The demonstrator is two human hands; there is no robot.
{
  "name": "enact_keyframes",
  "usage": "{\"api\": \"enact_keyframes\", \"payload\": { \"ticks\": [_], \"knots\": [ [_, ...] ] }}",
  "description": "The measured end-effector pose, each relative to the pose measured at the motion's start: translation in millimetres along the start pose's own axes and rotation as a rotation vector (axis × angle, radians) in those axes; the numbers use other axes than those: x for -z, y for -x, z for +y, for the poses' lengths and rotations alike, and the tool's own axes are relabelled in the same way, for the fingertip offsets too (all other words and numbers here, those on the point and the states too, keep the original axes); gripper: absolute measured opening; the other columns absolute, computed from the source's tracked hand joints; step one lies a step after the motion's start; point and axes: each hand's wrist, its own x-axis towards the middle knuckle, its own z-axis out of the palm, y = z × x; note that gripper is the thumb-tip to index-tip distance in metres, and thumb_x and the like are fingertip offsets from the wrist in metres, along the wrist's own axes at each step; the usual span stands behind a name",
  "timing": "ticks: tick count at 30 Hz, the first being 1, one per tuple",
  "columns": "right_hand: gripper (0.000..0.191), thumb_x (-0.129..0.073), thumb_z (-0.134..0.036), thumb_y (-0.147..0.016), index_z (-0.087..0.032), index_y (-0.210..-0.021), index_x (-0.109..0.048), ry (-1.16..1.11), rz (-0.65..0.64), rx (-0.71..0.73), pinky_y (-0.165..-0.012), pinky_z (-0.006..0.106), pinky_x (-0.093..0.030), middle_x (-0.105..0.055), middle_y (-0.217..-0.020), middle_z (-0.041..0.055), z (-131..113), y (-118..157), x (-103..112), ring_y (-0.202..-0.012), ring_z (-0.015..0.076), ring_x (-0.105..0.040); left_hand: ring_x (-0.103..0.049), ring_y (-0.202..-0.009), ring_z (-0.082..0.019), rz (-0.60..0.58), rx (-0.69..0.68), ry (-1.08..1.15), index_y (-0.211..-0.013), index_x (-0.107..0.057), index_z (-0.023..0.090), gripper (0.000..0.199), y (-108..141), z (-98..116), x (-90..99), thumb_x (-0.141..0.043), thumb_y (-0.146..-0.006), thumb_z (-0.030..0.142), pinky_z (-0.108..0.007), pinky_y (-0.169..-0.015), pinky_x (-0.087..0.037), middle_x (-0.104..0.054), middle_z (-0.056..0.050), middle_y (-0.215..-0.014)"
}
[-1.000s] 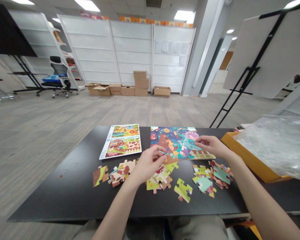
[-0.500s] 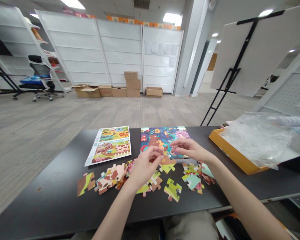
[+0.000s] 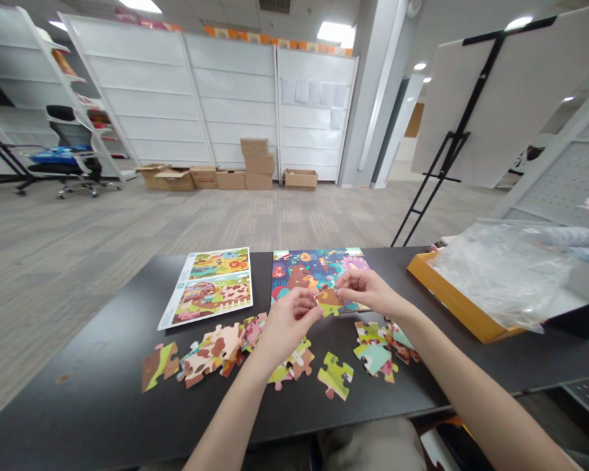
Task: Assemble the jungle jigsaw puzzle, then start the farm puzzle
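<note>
A brown and green puzzle piece (image 3: pixel 330 302) is held up between my two hands, over the near edge of a colourful picture board (image 3: pixel 299 265). My left hand (image 3: pixel 292 320) pinches its left side, and my right hand (image 3: pixel 366 290) has its fingertips on the right side. Below lies a green piece (image 3: pixel 336 375) by itself. A pile of pieces (image 3: pixel 213 353) is on the left, partly hidden by my left forearm; a smaller cluster (image 3: pixel 377 353) sits under my right forearm. One brown and green piece (image 3: pixel 160 365) lies at the far left.
A printed picture sheet (image 3: pixel 211 288) lies at the back left of the black table (image 3: pixel 103 392). At the right stands a yellow-edged box (image 3: pixel 451 301) with clear plastic wrap (image 3: pixel 500 275) in it. Beyond the table are an office chair, cardboard boxes, shelving and an easel.
My right hand's fingers have closed in to the brown and green piece, which has risen slightly away from the table. The camera view has shifted a little.
</note>
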Motion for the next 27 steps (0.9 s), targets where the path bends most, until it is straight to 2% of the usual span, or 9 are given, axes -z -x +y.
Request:
{"api": "enact_keyframes", "payload": {
  "ticks": [2, 5, 7, 9, 14, 17, 21, 25, 27],
  "knots": [
    [0.037, -0.08, -0.05, -0.078, -0.017, -0.086, -0.067, -0.003, -0.006, -0.007, -0.057, 0.024, -0.045, -0.065, -0.067, -0.0003, -1, 0, 0, -0.059, 0.0109, -0.058, -0.072, -0.078, -0.018, -0.004, 0.014, -0.009, -0.101, -0.061, 0.018, 0.026, 1, 1, 0.2, -0.07, -0.078, 0.023, -0.031, -0.077, -0.057, -0.069, 0.0, -0.079],
    [0.041, -0.078, -0.05, -0.08, -0.017, -0.101, -0.067, -0.004, -0.074, -0.008, -0.052, 0.022, -0.04, -0.066, -0.069, -0.0002, -3, 2, -1, -0.057, 0.0101, -0.056, -0.072, -0.076, -0.017, -0.032, 0.023, -0.026, -0.106, -0.06, 0.018, 0.028, 5, 4, 2.2, -0.068, -0.079, 0.02, -0.031, -0.076, -0.056, -0.07, 0.0, -0.077],
    [0.044, -0.076, -0.05, -0.082, -0.017, -0.109, -0.066, 0.005, -0.112, -0.007, -0.049, 0.021, -0.036, -0.066, -0.07, -0.0006, -4, 3, 0, -0.055, 0.009, -0.054, -0.073, -0.076, -0.018, -0.064, 0.015, -0.049, -0.107, -0.06, 0.018, 0.027, 7, 7, 6.9, -0.066, -0.081, 0.022, -0.031, -0.076, -0.056, -0.072, -0.001, -0.078],
    [0.042, -0.074, -0.05, -0.084, -0.017, -0.109, -0.067, 0.027, -0.143, -0.009, -0.051, 0.021, -0.038, -0.066, -0.07, -0.0008, -5, 4, 1, -0.056, 0.0089, -0.054, -0.073, -0.078, -0.018, -0.064, -0.013, -0.089, -0.108, -0.061, 0.019, 0.025, 9, 10, 15.6, -0.065, -0.085, 0.026, -0.031, -0.077, -0.056, -0.074, -0.002, -0.081],
    [0.037, -0.074, -0.048, -0.084, -0.017, -0.103, -0.071, 0.153, -0.328, -0.069, -0.058, 0.022, -0.045, -0.069, -0.076, 0.0007, -4, 10, 7, -0.063, 0.0111, -0.059, -0.07, -0.081, -0.019, 0.111, -0.085, -0.279, -0.107, -0.064, 0.019, 0.025, 12, 16, 50.1, -0.064, -0.088, 0.034, -0.029, -0.072, -0.053, -0.074, -0.004, -0.086],
    [0.039, -0.074, -0.05, -0.083, -0.017, -0.103, -0.072, 0.198, -0.423, -0.158, -0.056, 0.022, -0.046, -0.072, -0.075, 0.0017, -3, 13, 8, -0.061, 0.0121, -0.062, -0.068, -0.076, -0.018, 0.134, -0.083, -0.414, -0.102, -0.066, 0.018, 0.021, 15, 15, 66.6, -0.062, -0.088, 0.034, -0.029, -0.069, -0.052, -0.073, -0.004, -0.086],
    [0.04, -0.075, -0.051, -0.081, -0.018, -0.103, -0.074, 0.268, -0.421, -0.197, -0.058, 0.023, -0.051, -0.076, -0.077, 0.0037, 2, 13, 7, -0.063, 0.0149, -0.068, -0.068, -0.079, -0.02, 0.005, -0.081, -0.634, -0.105, -0.068, 0.022, 0.02, 23, 10, 72.4, -0.06, -0.09, 0.032, -0.03, -0.07, -0.05, -0.074, -0.004, -0.088],
    [0.037, -0.074, -0.049, -0.082, -0.019, -0.104, -0.075, 0.316, -0.412, -0.209, -0.06, 0.024, -0.053, -0.078, -0.08, 0.0045, 5, 12, 5, -0.066, 0.0166, -0.071, -0.067, -0.084, -0.023, -0.204, -0.105, -0.88, -0.099, -0.07, 0.024, 0.017, 35, 11, 63.7, -0.061, -0.091, 0.035, -0.031, -0.071, -0.046, -0.074, -0.004, -0.093],
    [0.036, -0.073, -0.048, -0.082, -0.02, -0.105, -0.075, 0.33, -0.413, -0.206, -0.06, 0.024, -0.053, -0.078, -0.081, 0.0043, 6, 12, 5, -0.067, 0.0171, -0.071, -0.066, -0.091, -0.025, -0.24, -0.127, -0.966, -0.097, -0.07, 0.023, 0.016, 40, 13, 58.3, -0.06, -0.092, 0.034, -0.032, -0.075, -0.046, -0.073, -0.005, -0.097]
  ]
}}
